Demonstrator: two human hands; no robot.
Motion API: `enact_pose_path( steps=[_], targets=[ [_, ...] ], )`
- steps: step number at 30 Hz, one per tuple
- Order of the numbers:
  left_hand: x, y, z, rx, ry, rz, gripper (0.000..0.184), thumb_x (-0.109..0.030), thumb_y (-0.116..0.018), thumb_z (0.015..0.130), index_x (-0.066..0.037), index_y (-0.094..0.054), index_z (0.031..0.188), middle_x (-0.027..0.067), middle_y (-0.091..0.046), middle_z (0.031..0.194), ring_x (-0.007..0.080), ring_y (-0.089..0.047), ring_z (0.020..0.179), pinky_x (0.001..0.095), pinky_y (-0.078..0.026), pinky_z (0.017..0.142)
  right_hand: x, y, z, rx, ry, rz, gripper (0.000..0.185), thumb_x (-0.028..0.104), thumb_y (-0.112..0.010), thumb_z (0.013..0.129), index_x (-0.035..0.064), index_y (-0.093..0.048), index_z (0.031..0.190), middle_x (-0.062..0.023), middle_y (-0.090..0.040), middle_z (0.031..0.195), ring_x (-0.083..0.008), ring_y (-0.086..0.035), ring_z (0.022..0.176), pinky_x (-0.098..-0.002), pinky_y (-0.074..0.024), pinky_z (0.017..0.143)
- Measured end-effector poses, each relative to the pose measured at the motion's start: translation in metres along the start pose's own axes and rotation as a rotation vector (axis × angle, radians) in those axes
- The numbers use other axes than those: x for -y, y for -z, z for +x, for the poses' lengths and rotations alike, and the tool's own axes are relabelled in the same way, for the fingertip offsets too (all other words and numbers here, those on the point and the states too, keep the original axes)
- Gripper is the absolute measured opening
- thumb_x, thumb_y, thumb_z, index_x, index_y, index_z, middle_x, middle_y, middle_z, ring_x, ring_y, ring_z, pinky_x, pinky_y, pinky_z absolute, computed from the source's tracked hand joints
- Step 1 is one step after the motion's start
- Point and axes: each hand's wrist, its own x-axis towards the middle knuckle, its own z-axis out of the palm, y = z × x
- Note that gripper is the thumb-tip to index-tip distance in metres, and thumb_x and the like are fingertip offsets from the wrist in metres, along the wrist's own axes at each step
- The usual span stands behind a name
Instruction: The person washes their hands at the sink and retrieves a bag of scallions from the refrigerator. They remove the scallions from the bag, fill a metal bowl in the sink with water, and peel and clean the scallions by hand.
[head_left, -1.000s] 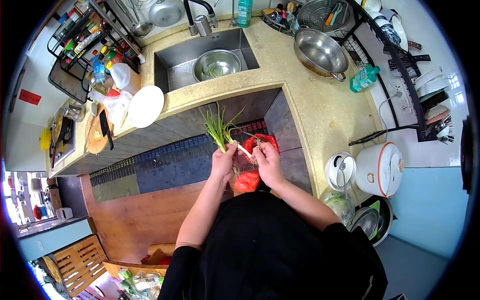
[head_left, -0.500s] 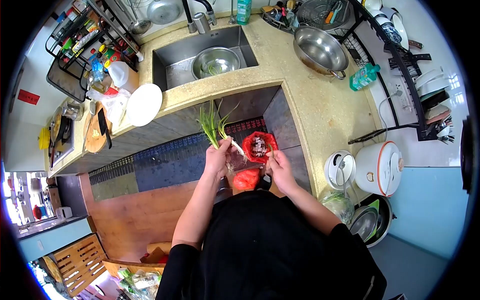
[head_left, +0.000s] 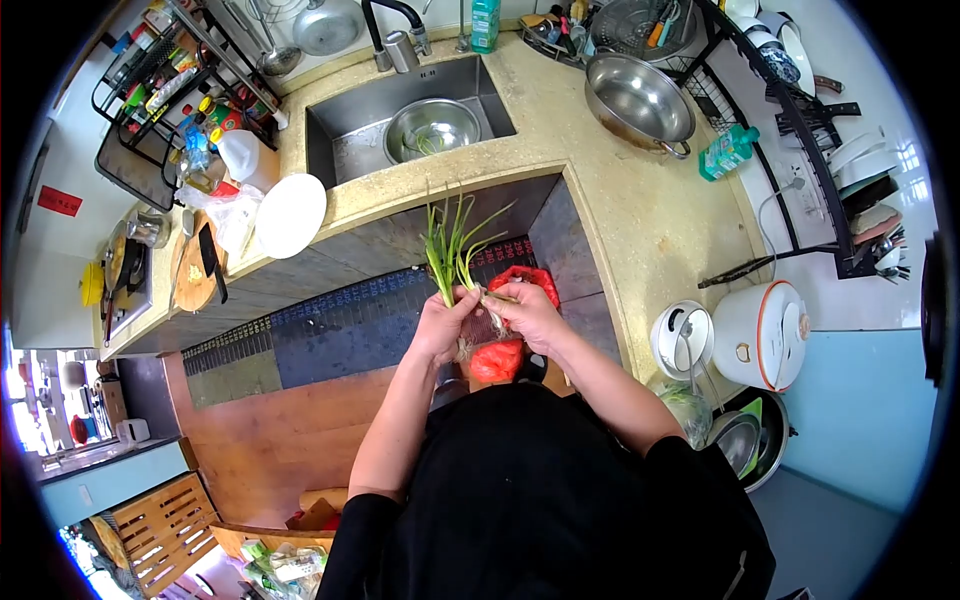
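A small bunch of green onions (head_left: 441, 262) points up and away from me, its green tops spread and its roots hanging low. My left hand (head_left: 441, 322) is closed around the white stems. Close beside it, my right hand (head_left: 527, 316) is closed at the base of the stems, with a small bit of stalk at its fingers. Behind my right hand a red bag (head_left: 536, 277) stands open on the floor, partly hidden. Nearer to me lies a second red bag (head_left: 496, 361).
Beyond my hands is the counter edge (head_left: 390, 202), with a sink (head_left: 355, 154) holding a metal bowl (head_left: 433, 130). A white plate (head_left: 292, 215) and a cutting board with a knife (head_left: 196, 272) are at left. A steel pan (head_left: 640, 98) and a rice cooker (head_left: 752, 335) are at right.
My right hand went out over the red bag and has come back left to the onions beside my left hand. It now covers part of the bag's opening.
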Motion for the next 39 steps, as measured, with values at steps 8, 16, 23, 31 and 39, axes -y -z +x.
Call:
enact_pose_path(
  steps=[8, 16, 23, 31, 39],
  targets=[
    [-0.001, -0.002, -0.008, 0.007, -0.043, -0.022, 0.006, -0.011, -0.065, 0.092, -0.006, -0.064, 0.089, 0.0026, -0.065, 0.081, 0.0071, -0.058, 0.065, 0.0192, -0.045, 0.053, -0.013, 0.0, 0.004, -0.104, -0.087, 0.2, 0.013, 0.015, -0.07, 0.087, 0.0032, -0.064, 0.09, -0.0033, -0.067, 0.079, -0.0052, -0.055, 0.057, -0.0187, -0.0417, 0.05],
    [0.005, -0.004, -0.004, -0.051, -0.103, -0.018, 0.009, -0.008, -0.063, 0.092, -0.004, -0.06, 0.086, 0.0036, -0.065, 0.079, 0.0097, -0.06, 0.069, 0.0227, -0.052, 0.064, -0.024, -0.013, 0.001, -0.171, 0.354, -0.215, 0.012, 0.013, -0.064, 0.09, 0.0012, -0.064, 0.088, -0.0043, -0.068, 0.077, -0.0035, -0.054, 0.059, -0.019, -0.0392, 0.051],
    [0.022, 0.001, 0.005, -0.053, -0.178, -0.04, 0.01, -0.016, -0.064, 0.093, -0.008, -0.06, 0.087, 0.0026, -0.066, 0.08, 0.0086, -0.06, 0.064, 0.0191, -0.039, 0.045, -0.016, -0.01, -0.004, -0.226, -0.006, 0.164, 0.015, 0.02, -0.06, 0.095, 0.0043, -0.062, 0.094, 0.0018, -0.06, 0.073, -0.0036, -0.049, 0.058, -0.0206, -0.0379, 0.052],
    [0.011, -0.002, -0.001, -0.292, -0.14, -0.082, 0.015, -0.021, -0.064, 0.093, -0.01, -0.059, 0.085, 0.0007, -0.065, 0.078, 0.0076, -0.063, 0.065, 0.0191, -0.035, 0.043, -0.038, 0.0, 0.004, -0.33, 0.048, 0.389, 0.01, 0.018, -0.05, 0.1, 0.0094, -0.055, 0.099, 0.0014, -0.053, 0.074, -0.0061, -0.044, 0.056, -0.0231, -0.0373, 0.052],
    [0.011, 0.003, 0.0, -0.381, -0.179, -0.098, 0.015, -0.019, -0.066, 0.092, -0.007, -0.06, 0.085, 0.0006, -0.063, 0.074, 0.0082, -0.061, 0.062, 0.0189, -0.037, 0.044, -0.048, 0.003, -0.003, -0.277, 0.061, 0.281, 0.011, 0.009, -0.049, 0.097, 0.0067, -0.059, 0.101, -0.0006, -0.055, 0.076, -0.0073, -0.046, 0.061, -0.0242, -0.0402, 0.054]
  ],
)
